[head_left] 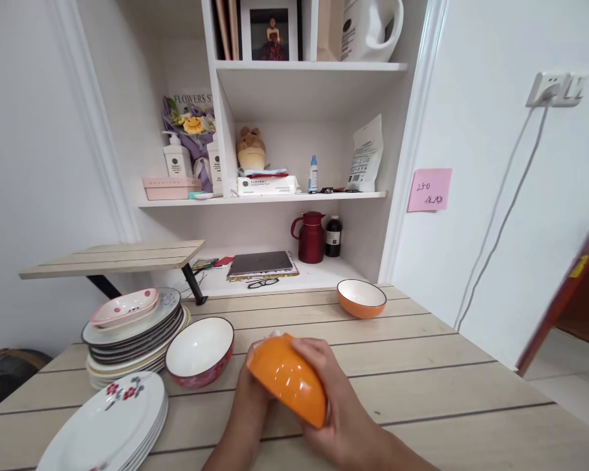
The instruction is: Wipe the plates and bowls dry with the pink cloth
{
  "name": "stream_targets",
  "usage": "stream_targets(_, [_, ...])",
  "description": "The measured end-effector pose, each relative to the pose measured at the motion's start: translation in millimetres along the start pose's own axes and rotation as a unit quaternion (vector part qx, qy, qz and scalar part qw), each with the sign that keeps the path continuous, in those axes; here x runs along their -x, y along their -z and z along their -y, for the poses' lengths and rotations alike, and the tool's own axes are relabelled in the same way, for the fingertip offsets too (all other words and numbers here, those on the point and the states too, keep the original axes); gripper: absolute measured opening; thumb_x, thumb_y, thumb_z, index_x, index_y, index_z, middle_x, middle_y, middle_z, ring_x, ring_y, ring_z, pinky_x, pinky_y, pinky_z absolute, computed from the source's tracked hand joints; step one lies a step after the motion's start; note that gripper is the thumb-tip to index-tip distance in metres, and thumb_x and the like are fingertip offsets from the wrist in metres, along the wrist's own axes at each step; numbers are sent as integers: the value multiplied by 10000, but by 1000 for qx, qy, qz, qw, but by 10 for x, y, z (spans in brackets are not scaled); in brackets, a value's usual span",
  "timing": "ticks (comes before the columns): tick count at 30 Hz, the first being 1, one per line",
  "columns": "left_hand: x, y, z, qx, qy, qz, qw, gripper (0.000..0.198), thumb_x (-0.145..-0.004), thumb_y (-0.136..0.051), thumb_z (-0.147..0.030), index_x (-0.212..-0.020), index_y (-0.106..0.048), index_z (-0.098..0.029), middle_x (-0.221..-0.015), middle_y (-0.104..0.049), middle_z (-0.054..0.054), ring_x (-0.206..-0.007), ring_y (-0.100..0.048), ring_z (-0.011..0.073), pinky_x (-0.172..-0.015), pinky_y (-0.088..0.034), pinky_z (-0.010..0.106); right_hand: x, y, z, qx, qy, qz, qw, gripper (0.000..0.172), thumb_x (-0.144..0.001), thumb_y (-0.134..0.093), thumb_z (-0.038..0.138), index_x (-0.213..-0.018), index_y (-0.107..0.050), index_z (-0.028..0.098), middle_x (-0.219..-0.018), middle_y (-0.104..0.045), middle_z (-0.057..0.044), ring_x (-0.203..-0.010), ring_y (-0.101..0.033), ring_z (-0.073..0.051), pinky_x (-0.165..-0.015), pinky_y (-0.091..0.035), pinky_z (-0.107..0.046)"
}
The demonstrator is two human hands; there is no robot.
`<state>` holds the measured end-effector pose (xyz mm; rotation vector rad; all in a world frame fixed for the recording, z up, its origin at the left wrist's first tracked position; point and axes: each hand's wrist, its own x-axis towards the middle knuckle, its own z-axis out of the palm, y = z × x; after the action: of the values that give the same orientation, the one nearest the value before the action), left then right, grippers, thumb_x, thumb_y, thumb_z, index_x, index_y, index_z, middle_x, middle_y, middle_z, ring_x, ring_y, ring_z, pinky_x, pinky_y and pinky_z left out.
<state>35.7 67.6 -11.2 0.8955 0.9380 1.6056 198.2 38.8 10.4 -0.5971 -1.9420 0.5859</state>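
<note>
An orange bowl is tilted up in front of me, its glossy outside facing me. My right hand grips its right side, with fingers over the upper edge and the thumb low. My left hand is closed at the bowl's left side, most of its fingers hidden behind it. Something small and whitish peeks out at the upper rim by the left fingers; I cannot make out what it is. A white-lined bowl with a red patterned outside stands left of my hands. Another orange bowl, white inside, sits upright farther back on the right.
A stack of white oval plates lies front left, with a taller stack of mixed plates behind it, topped by a pink dish. A small raised wooden shelf overhangs them. Glasses, a laptop and a red jug are behind the wooden table.
</note>
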Motion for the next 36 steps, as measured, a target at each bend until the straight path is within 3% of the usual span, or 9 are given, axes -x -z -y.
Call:
stream_targets(3, [106,-18,-17,-62,24,1,998,556,-663,-791,-420,-1146,-624,-201,-1081,-720,91,-1020,-672,289,-894,-528,402,-28,40,-13,-161,-169,-69,970,738,-745,-618,181,-1427,-386,341,-1416,-475,-60,-1312,-444,-302,-1110,-344,-482])
stream_targets(7, [199,-106,-52,-110,23,-22,993,569,-711,-733,-469,-1192,-576,-207,-1140,-701,103,-1049,-667,273,-895,-523,366,-66,49,-77,-402,-336,-174,834,653,-799,-582,290,-1424,-397,328,-1306,-613,-51,-1200,-560,-302,-998,-450,-460])
stream_targets(10, [207,-142,-74,-129,32,-4,991,594,-725,-718,-505,-1206,-547,-200,-1128,-699,110,-1036,-669,270,-860,-530,340,-74,33,-145,-470,-401,-219,755,600,-784,-597,295,-1371,-477,270,-1148,-706,-64,-1114,-616,-310,-914,-494,-435])
stream_targets(18, [164,-121,4,-157,-29,13,987,587,-786,-648,-560,-1222,-531,-184,-1184,-674,125,-1111,-632,274,-959,-477,366,-76,45,-246,-508,-419,-250,710,358,-733,-684,266,-1081,-638,198,-1012,-755,-66,-1007,-668,-292,-806,-545,-377])
stream_targets(21, [167,-88,16,-211,-86,-22,974,528,-859,-557,-559,-1250,-520,-206,-1263,-632,118,-1177,-588,271,-1011,-440,400,-115,66,-270,-515,-442,-292,674,300,-721,-702,264,-1003,-647,179,-955,-762,-72,-971,-678,-289,-775,-560,-371])
stream_targets(25, [186,-5,-38,-291,-209,-93,929,436,-942,-462,-492,-1285,-505,-226,-1347,-570,114,-1263,-514,262,-1084,-376,438,-151,102,-328,-532,-436,-345,639,233,-713,-696,215,-938,-641,195,-916,-760,-42,-899,-688,-262,-741,-575,-370])
stream_targets(28, [243,20,-115,-324,-331,-101,881,382,-968,-461,-362,-1332,-468,-247,-1377,-525,104,-1307,-467,240,-1104,-361,421,-137,100,-337,-522,-440,-347,643,231,-711,-700,212,-935,-640,205,-907,-752,-29,-870,-682,-238,-722,-570,-343])
stream_targets(32, [347,-11,-164,-383,-470,-52,793,482,-949,-489,-205,-1416,-394,-280,-1397,-459,101,-1347,-414,215,-1092,-367,377,-106,37,-227,-480,-419,-278,719,387,-732,-693,247,-1113,-628,249,-1034,-743,-18,-938,-673,-241,-730,-546,-326])
stream_targets(36, [349,-39,-93,-529,-449,69,716,634,-939,-525,-275,-1508,-245,-270,-1474,-440,122,-1412,-336,271,-1146,-263,518,-115,-20,-128,-488,-346,-183,780,474,-766,-706,309,-1225,-600,252,-1144,-719,-37,-1028,-655,-264,-858,-513,-368])
